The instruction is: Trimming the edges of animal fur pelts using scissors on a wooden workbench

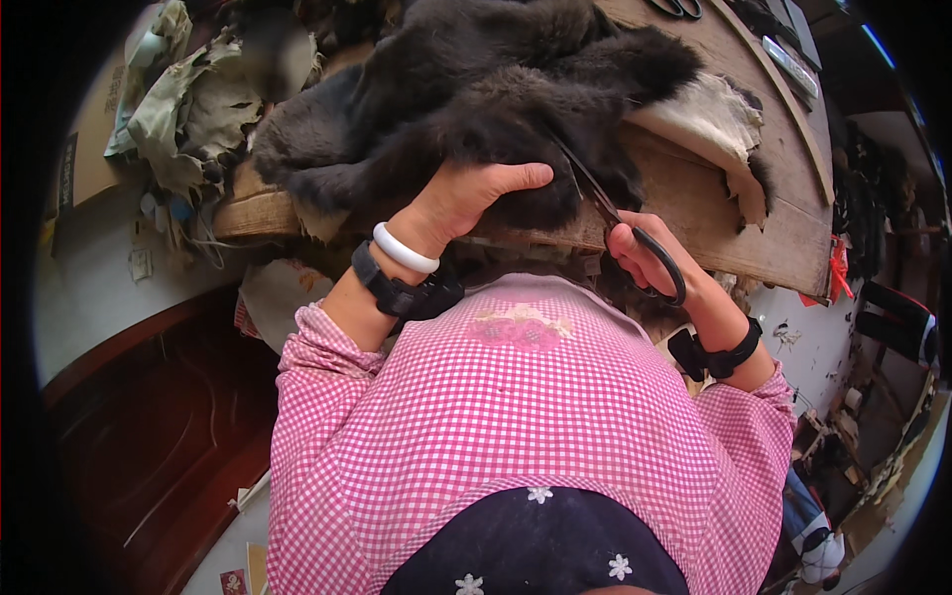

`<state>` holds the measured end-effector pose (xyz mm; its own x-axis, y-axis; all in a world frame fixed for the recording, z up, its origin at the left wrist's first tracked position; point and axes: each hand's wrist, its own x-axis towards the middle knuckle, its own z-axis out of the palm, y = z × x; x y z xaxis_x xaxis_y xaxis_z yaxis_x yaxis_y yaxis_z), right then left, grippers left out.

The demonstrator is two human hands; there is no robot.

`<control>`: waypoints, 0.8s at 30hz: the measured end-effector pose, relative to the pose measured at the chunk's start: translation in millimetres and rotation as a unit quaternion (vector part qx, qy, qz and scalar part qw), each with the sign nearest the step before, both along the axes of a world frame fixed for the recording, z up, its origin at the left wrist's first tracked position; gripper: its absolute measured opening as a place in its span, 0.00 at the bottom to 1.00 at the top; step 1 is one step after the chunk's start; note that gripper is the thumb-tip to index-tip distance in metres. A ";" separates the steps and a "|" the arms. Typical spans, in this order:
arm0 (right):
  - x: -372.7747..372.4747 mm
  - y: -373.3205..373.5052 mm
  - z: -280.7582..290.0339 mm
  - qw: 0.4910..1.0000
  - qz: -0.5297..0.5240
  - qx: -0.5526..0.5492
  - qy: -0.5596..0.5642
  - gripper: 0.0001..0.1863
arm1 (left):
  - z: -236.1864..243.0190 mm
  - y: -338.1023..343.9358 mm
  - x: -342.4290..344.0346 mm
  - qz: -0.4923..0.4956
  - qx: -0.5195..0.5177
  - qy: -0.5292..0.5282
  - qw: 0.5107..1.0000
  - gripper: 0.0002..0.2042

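At the near edge of the wooden workbench lay a heap of dark fur pelts, black and thick, spilling toward our chest. Our left hand rested on the lower edge of the fur, palm down, thumb stretched out to the right and the other fingers buried in the pile, so we could not tell whether they gripped it or only pressed it flat. Our right hand was closed through the black loops of a pair of scissors, whose thin blades pointed up and left into the fur just beside the left thumb. A white bangle and a black wrist strap sat on our left wrist; another black strap circled the right. We wore a pink checked smock with a flower patch on the chest. Pale hide showed where a pelt folded over at the right. Crumpled greyish scraps lay piled at the bench's far left, and a second pair of scissors lay at its far edge.
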<state>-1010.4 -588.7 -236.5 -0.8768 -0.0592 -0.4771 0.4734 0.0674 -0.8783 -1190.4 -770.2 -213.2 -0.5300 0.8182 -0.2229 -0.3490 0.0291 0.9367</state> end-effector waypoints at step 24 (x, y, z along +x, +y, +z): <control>-33.9 -14.3 -0.9 0.994 0.008 -0.104 0.021 0.32 | 7.9 -13.8 1.8 -0.006 -0.034 0.031 0.999 0.16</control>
<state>-1044.2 -603.0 -237.3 -0.8942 -0.1664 -0.4157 0.4357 -0.1098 -0.8933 -1188.7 -784.0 -205.3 -0.5349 0.8083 -0.2460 -0.2901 0.0978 0.9520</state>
